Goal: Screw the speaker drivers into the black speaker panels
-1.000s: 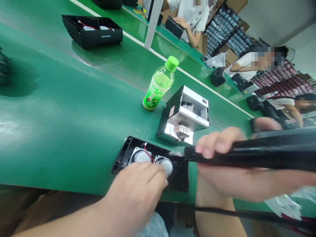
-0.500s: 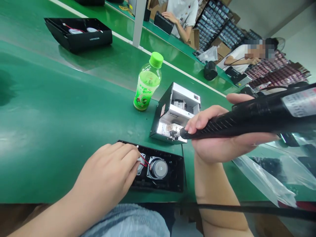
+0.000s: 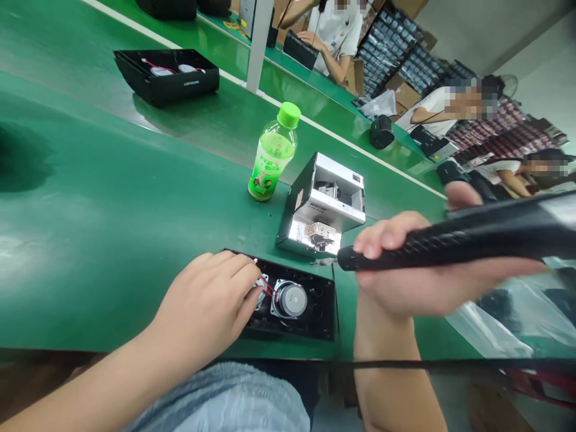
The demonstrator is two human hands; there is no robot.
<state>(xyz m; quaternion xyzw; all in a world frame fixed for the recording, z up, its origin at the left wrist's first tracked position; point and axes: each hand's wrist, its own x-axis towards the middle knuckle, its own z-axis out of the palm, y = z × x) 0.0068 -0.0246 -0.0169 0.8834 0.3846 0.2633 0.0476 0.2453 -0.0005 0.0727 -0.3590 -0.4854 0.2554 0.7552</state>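
A black speaker panel (image 3: 315,321) lies at the near edge of the green bench, with a round silver speaker (image 3: 290,298) and red wires showing in it. My left hand (image 3: 207,306) rests on the panel's left half, fingers curled down over the second speaker. My right hand (image 3: 414,270) is wrapped round a black electric screwdriver (image 3: 450,243), held almost level, its tip pointing left just above the panel's far right corner and right below the front of a silver screw feeder box (image 3: 321,207).
A green-capped drink bottle (image 3: 272,153) stands behind the feeder. A black tray (image 3: 166,75) with speakers sits far left on the conveyor. A clear plastic bag (image 3: 504,318) lies at the right. Other people work at benches beyond; a white post (image 3: 258,42) rises at the back.
The screwdriver tip has drawn back from the feeder's front and dropped slightly toward the panel. My left hand has stayed on the panel's left speaker over the last half second.
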